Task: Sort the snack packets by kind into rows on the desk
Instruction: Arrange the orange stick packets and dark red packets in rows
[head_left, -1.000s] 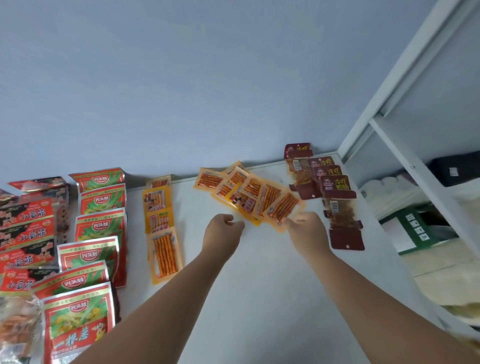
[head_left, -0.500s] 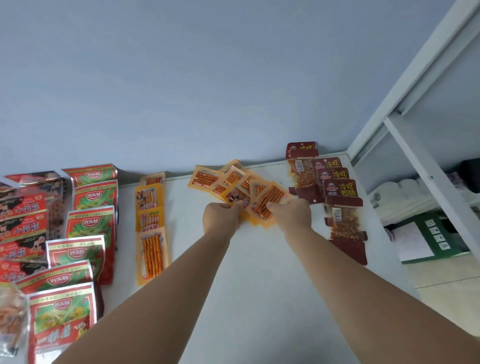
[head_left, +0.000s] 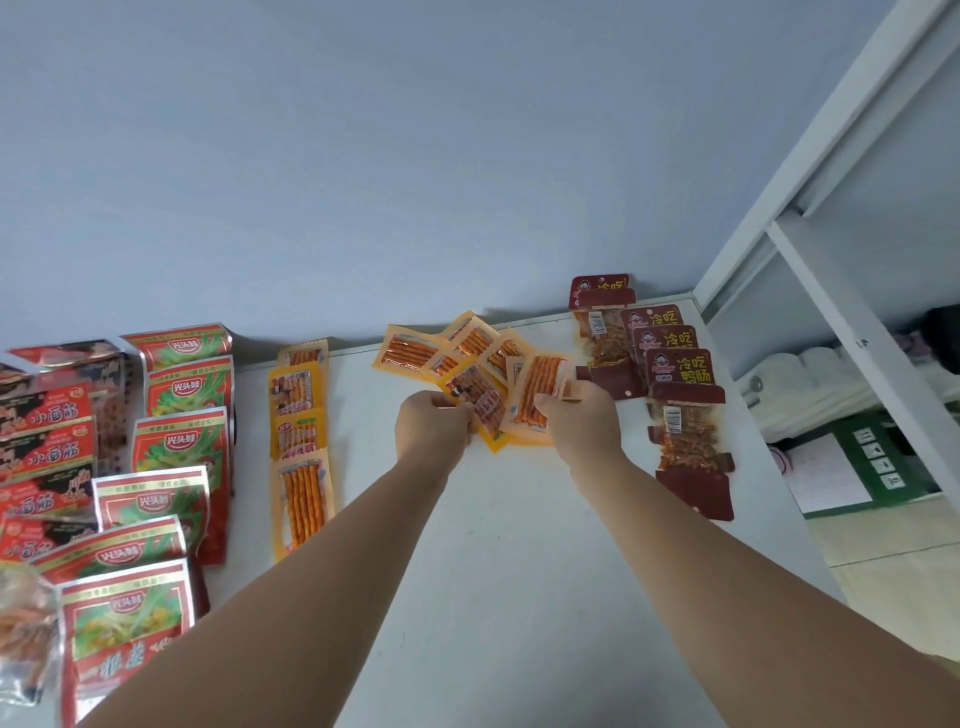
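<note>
Several orange stick-snack packets (head_left: 475, 364) lie fanned out near the back of the white desk (head_left: 493, 571). My left hand (head_left: 432, 428) pinches the near corner of one packet in the fan. My right hand (head_left: 582, 423) grips another orange packet (head_left: 535, 397), lifted and tilted at the fan's right end. A column of the same orange packets (head_left: 300, 452) lies to the left. Dark red packets (head_left: 675, 395) form a column on the right. Red-and-green packets (head_left: 171, 447) and red-and-black packets (head_left: 44, 447) fill the far left.
A blue wall (head_left: 415, 156) stands behind the desk. A white shelf frame (head_left: 831, 260) rises at the right, with a green box (head_left: 872, 467) and white rolls behind it. A clear bag of snacks (head_left: 23, 634) lies at the lower left edge.
Both hands moved together onto the orange fan. The spread packets have been drawn closer, and my left hand went from a loose fist above the desk to pinching a packet.
</note>
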